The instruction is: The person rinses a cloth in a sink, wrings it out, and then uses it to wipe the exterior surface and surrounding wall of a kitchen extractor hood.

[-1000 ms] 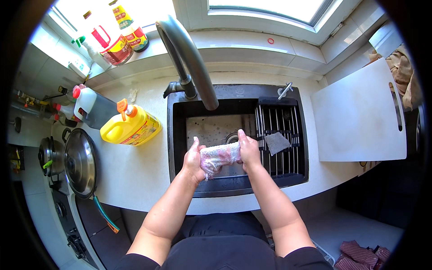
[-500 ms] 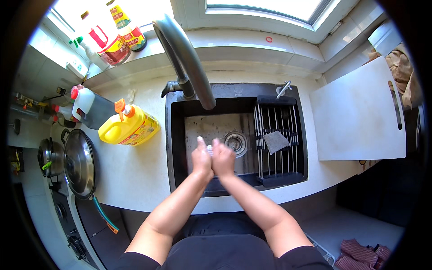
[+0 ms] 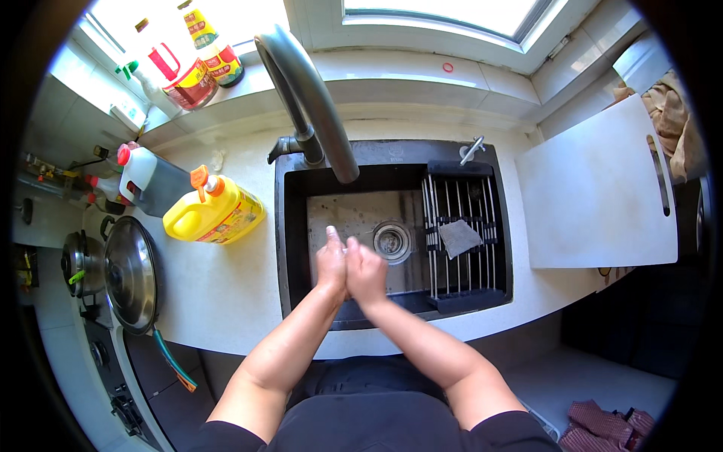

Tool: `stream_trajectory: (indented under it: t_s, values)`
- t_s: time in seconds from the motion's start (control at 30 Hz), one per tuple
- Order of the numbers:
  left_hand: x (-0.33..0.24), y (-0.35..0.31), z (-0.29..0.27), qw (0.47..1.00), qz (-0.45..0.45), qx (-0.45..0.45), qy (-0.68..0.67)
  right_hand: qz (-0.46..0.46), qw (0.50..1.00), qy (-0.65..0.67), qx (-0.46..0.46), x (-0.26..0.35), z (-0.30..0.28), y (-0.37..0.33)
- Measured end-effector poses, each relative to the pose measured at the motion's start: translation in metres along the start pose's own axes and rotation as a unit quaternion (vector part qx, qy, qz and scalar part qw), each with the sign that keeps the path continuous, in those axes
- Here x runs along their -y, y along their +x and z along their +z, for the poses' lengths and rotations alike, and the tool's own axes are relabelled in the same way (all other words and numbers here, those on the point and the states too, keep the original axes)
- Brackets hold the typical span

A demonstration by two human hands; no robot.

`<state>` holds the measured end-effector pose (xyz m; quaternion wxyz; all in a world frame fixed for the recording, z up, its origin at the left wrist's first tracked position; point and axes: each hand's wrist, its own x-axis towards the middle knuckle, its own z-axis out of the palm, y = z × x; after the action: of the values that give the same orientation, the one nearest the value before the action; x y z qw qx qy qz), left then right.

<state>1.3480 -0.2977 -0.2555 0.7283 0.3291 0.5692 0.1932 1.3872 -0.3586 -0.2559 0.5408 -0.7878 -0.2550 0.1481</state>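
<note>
Over the near part of the black sink [image 3: 286,248], my two hands are pressed against each other at the palms. My left hand [image 3: 330,264] has its thumb pointing up toward the faucet, and its other fingers are mostly hidden. My right hand [image 3: 367,273] is curled closed against it, slightly smeared by motion. Whatever lies between them, if anything, cannot be made out. The grey faucet [image 3: 331,124] arches above, its spout end beyond my hands. The round drain [image 3: 392,242] shows just right of them.
A black rack [image 3: 459,301] with metal rods spans the sink's right side, holding a grey cloth [image 3: 460,238]. Left stand a yellow pump jug [image 3: 218,215], a dark-liquid jug [image 3: 158,181] and a lidded pan [image 3: 132,275]. A white cutting board [image 3: 595,196] is at the right.
My hands have shifted a little against each other, the right one lower and closer over the left. A pale bit seen between them earlier is now mostly covered.
</note>
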Motion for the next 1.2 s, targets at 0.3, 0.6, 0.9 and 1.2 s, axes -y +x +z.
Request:
stream_trajectory:
  t_s: [0.3,0.6,0.9,1.2]
  values:
    - [-0.042,-0.018,-0.017,0.996,-0.076,0.04,-0.018,0.264,0.905,0.326,0.069,-0.032,-0.049,0.054]
    - [-0.013,-0.02,0.003,0.996,-0.054,0.011,-0.068,-0.063,0.997,-0.032,0.026,0.006,-0.007,0.009]
    - [-0.015,-0.028,0.01,0.983,-0.13,0.097,-0.09,-0.021,0.996,-0.087,-0.014,-0.03,-0.025,0.036]
    - [-0.041,-0.012,-0.055,0.824,-0.037,0.441,0.354,0.26,0.909,0.31,0.1,-0.001,-0.087,0.072]
